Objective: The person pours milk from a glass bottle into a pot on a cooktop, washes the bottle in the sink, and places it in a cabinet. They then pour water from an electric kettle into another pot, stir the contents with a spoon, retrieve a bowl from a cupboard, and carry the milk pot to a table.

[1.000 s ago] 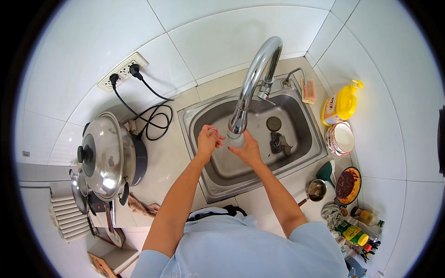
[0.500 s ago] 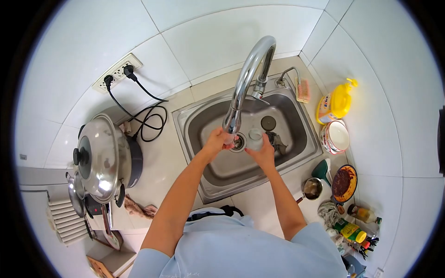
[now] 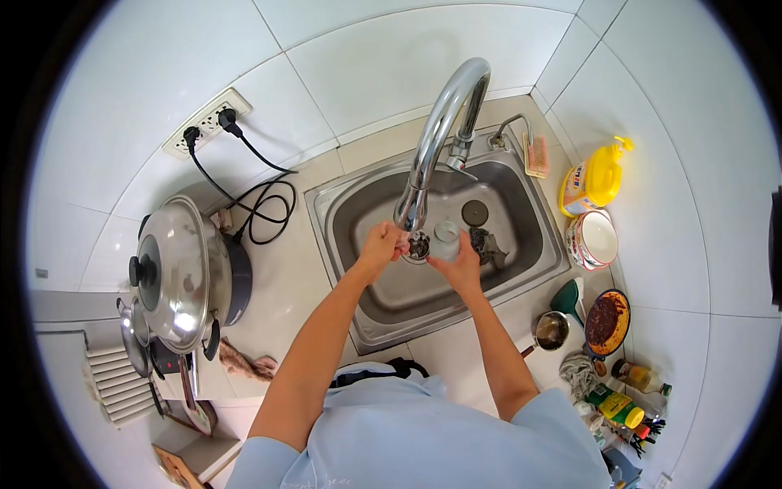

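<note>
Over the steel sink [image 3: 391,338], my right hand [image 3: 462,265] is wrapped round a small clear glass jar [image 3: 445,235], its mouth facing up. My left hand [image 3: 381,249] is closed below the end of the chrome faucet [image 3: 417,175], on something small that I cannot make out. Between the hands the drain [image 3: 418,245] shows. A dark round lid [image 3: 475,213] lies on the sink floor, with a dark scrubber and a greyish piece [image 3: 489,248] beyond my right hand.
Left of the sink stands a large lidded pot [image 3: 175,277] near black cables [image 3: 273,213] and a cloth [image 3: 244,363]. To the right are a yellow bottle [image 3: 593,183], stacked bowls [image 3: 595,240], a small pan [image 3: 551,330], a plate of food [image 3: 607,324] and several bottles.
The jar and my right hand have moved right, out from under the faucet. My left hand has come in beneath the faucet's end, and both hands are a little lower.
</note>
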{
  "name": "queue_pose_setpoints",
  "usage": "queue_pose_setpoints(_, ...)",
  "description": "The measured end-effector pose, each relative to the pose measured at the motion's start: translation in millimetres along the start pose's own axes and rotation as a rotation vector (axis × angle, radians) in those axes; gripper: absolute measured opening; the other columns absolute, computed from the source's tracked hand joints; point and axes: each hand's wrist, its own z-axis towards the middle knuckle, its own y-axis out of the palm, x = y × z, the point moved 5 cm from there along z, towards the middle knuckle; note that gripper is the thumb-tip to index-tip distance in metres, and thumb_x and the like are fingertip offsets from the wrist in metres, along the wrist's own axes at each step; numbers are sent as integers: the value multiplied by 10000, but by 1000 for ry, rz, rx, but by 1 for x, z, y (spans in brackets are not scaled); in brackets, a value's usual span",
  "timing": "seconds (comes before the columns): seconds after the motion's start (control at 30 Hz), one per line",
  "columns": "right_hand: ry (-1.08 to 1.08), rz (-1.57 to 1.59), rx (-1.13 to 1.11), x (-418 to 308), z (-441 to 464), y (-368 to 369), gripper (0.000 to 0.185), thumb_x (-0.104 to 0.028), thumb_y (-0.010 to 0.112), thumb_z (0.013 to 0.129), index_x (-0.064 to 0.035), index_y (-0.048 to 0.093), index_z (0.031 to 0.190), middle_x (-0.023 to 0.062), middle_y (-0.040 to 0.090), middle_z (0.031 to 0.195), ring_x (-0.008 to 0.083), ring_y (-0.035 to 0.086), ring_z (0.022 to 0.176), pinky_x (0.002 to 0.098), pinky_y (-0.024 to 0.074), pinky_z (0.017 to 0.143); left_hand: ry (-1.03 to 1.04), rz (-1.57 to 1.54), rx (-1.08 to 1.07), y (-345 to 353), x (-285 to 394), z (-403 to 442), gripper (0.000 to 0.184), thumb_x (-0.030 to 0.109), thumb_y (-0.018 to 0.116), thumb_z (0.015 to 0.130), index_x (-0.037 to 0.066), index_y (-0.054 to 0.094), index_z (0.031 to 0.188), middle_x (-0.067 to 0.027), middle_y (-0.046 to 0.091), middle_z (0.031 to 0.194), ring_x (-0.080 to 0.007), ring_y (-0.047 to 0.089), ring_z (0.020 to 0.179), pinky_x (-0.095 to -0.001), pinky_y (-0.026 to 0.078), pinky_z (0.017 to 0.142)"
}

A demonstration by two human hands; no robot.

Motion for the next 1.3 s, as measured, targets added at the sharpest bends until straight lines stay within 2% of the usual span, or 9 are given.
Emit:
queue_pose_setpoints(0.1, -25, 7, 4, -3, 0, 0, 697, -154, 767, 558, -75, 434, 1165, 148, 592, 996, 275, 575, 938, 336, 439, 807, -82, -20, -41, 5, 5, -8, 64, 106, 421, 847, 43, 413, 855, -95, 588, 790, -96, 440, 575, -227, 373, 520)
queue_pose_setpoints(0.27, -18, 20, 4, -1, -1, 1, 691, -146, 764, 562, -83, 435, 1166, 145, 593, 994, 271, 577, 937, 333, 441, 806, -100, -401, -77, 4, -2, -5, 127, 25, 405, 835, 19, 422, 960, -127, 584, 836, -107, 470, 648, -251, 410, 564)
queue_pose_setpoints(0.4, 12, 13, 0, -2, -2, 0, 689, -140, 763, 565, -78, 434, 1167, 144, 591, 1002, 270, 572, 951, 333, 438, 812, -87, -280, -61, 7, 0, -10, 176, 10, 418, 833, 27, 422, 1009, -113, 569, 792, -92, 436, 584, -229, 375, 511)
queue_pose_setpoints(0.6, -6, 28, -22, 0, -2, 3, 690, -135, 759, 565, -61, 432, 1168, 153, 583, 1022, 283, 564, 969, 333, 433, 821, -165, -180, -88, 3, 2, -11, 164, 213, 406, 911, 61, 463, 938, -75, 537, 684, -83, 392, 472, -213, 309, 409)
queue_pose_setpoints(0.8, -2, 39, -27, 1, -1, 5, 695, -131, 760, 557, -54, 431, 1164, 165, 575, 1034, 297, 558, 978, 339, 433, 821, -224, -526, -107, 7, 12, -21, 272, 293, 392, 916, 47, 509, 918, -83, 576, 752, -89, 445, 553, -210, 386, 514)
queue_pose_setpoints(0.97, -1, 19, -17, 0, 0, 3, 697, -132, 760, 556, -54, 430, 1164, 166, 575, 1031, 300, 556, 978, 341, 432, 825, -127, -494, -187, -1, 9, -16, 201, 211, 451, 890, 44, 512, 983, -95, 601, 856, -134, 563, 744, -244, 478, 662)
queue_pose_setpoints(1.13, 10, 10, -23, 10, 5, 5, 716, -140, 765, 558, -45, 421, 1179, 169, 575, 1024, 305, 556, 972, 345, 432, 824, -92, -291, -132, -3, 3, -16, 264, 81, 484, 848, 18, 459, 1103, -117, 582, 944, -166, 575, 778, -252, 491, 697)
queue_pose_setpoints(1.23, -147, -109, 46, 15, 25, 1, 674, -181, 775, 569, -54, 451, 1147, 130, 595, 974, 243, 577, 910, 327, 439, 792, -117, -292, -94, -5, -3, -15, 319, 37, 470, 828, 17, 437, 1145, -131, 570, 967, -188, 572, 783, -266, 491, 702)
queue_pose_setpoints(1.3, -105, -16, -23, 11, 47, -6, 761, -199, 777, 568, -14, 395, 1200, 188, 558, 1060, 322, 530, 1012, 355, 412, 849, -118, -320, -82, -8, -4, -17, 328, 31, 454, 825, 19, 435, 1152, -140, 566, 972, -200, 569, 788, -280, 488, 702)
